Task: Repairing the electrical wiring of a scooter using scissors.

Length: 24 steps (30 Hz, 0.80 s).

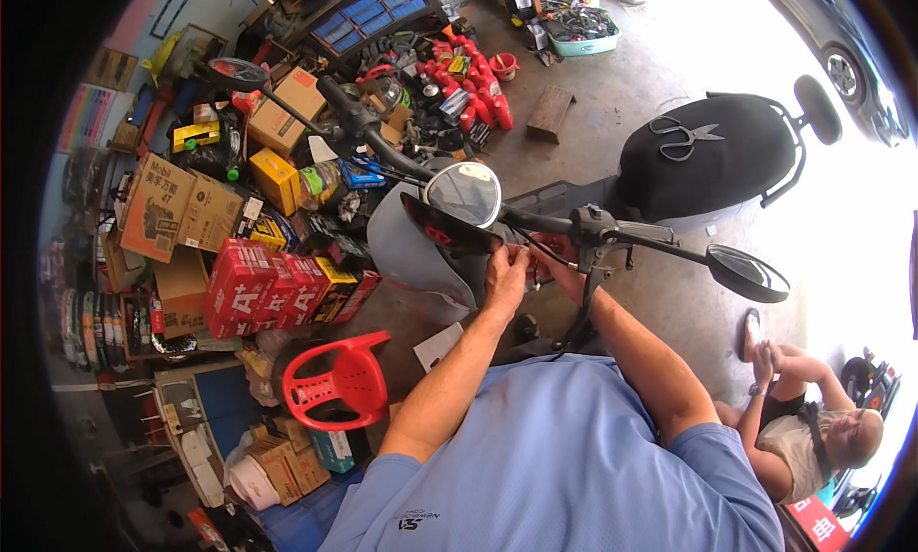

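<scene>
A grey scooter or electric bike stands before me, its front panel [406, 251] and round instrument dial [462, 194] near the middle. My left hand [507, 277] is closed in a pinch beside the dark glossy panel [448, 231] below the dial; what lies between its fingertips is too small to name. Just right of it, my right hand [557, 260] reaches in among cables under the handlebar [540, 222]. Its fingers are curled and partly hidden, so its hold cannot be made out. Scissors [706, 133] with dark handles lie on the black seat [708, 174].
Mirrors [749, 273] jut from the handlebar. A red plastic chair [368, 385] stands at left, near red boxes [244, 289], cartons [158, 208] and red bottles [483, 103]. A wooden stool [551, 112] is beyond. Another person [794, 447] sits at lower right; a car [841, 50] is outside.
</scene>
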Each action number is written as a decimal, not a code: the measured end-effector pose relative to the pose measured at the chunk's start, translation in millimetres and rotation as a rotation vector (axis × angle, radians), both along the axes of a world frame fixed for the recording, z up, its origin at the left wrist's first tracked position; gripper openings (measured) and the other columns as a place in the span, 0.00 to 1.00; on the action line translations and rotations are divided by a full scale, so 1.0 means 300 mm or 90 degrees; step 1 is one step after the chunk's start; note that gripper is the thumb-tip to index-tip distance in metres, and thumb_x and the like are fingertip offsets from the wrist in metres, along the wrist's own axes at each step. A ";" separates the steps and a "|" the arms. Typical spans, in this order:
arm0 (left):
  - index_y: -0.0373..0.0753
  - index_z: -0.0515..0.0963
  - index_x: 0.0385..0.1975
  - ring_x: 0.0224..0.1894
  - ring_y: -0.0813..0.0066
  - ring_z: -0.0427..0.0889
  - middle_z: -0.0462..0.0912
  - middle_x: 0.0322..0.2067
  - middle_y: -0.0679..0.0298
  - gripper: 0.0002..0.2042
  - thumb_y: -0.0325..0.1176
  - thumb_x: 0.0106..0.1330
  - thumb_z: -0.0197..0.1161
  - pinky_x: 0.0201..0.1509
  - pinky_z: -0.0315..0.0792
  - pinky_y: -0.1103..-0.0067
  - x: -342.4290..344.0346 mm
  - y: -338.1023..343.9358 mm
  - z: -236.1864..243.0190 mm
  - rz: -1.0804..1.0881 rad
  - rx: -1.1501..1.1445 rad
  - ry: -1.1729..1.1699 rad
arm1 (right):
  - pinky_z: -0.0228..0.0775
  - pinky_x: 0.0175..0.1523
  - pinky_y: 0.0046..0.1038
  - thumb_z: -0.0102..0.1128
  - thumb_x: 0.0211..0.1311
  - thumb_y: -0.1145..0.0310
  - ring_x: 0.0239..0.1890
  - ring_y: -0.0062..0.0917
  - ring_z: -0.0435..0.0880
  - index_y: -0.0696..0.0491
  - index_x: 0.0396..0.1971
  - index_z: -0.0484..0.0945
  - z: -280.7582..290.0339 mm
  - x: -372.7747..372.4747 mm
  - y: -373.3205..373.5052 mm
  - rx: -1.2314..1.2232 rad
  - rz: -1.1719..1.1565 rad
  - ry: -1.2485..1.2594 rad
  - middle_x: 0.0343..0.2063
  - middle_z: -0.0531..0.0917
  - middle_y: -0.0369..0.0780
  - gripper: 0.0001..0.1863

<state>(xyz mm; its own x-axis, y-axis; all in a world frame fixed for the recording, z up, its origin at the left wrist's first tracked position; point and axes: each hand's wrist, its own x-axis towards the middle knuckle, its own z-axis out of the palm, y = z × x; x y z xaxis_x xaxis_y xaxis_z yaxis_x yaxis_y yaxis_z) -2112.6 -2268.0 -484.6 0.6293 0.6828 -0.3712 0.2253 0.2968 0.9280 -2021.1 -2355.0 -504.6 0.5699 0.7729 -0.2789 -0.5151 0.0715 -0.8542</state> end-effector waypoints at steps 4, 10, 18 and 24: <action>0.32 0.72 0.35 0.32 0.76 0.81 0.79 0.31 0.61 0.09 0.33 0.69 0.55 0.36 0.79 0.78 0.000 0.004 -0.011 -0.009 0.006 0.006 | 0.70 0.29 0.18 0.58 0.65 0.66 0.27 0.15 0.75 0.54 0.41 0.73 -0.032 0.005 0.007 0.053 -0.002 0.031 0.28 0.77 0.33 0.10; 0.32 0.72 0.36 0.33 0.76 0.81 0.78 0.31 0.62 0.10 0.34 0.69 0.55 0.36 0.79 0.79 -0.006 0.003 -0.008 0.007 0.008 0.026 | 0.63 0.29 0.18 0.59 0.63 0.67 0.25 0.12 0.72 0.52 0.33 0.79 0.010 0.026 0.018 0.089 -0.012 0.073 0.25 0.78 0.30 0.05; 0.33 0.69 0.34 0.23 0.75 0.80 0.78 0.26 0.61 0.09 0.34 0.70 0.52 0.28 0.77 0.80 0.031 -0.024 0.008 0.009 0.057 0.031 | 0.61 0.27 0.18 0.57 0.63 0.62 0.22 0.13 0.71 0.52 0.30 0.77 -0.121 0.074 0.056 0.237 -0.017 0.087 0.20 0.75 0.30 0.09; 0.35 0.66 0.36 0.18 0.75 0.75 0.75 0.20 0.62 0.08 0.33 0.72 0.48 0.18 0.67 0.80 -0.002 -0.007 -0.036 -0.004 0.112 0.098 | 0.59 0.22 0.17 0.58 0.63 0.53 0.23 0.12 0.71 0.49 0.39 0.70 0.032 0.061 0.038 0.055 0.066 0.182 0.22 0.73 0.31 0.15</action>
<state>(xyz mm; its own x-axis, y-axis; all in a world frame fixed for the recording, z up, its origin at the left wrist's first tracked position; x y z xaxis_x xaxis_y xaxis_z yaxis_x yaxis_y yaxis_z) -2113.2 -2270.2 -495.5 0.5794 0.7415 -0.3385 0.3698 0.1310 0.9198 -2002.9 -2343.6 -495.0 0.3951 0.8505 -0.3473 -0.7415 0.0720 -0.6671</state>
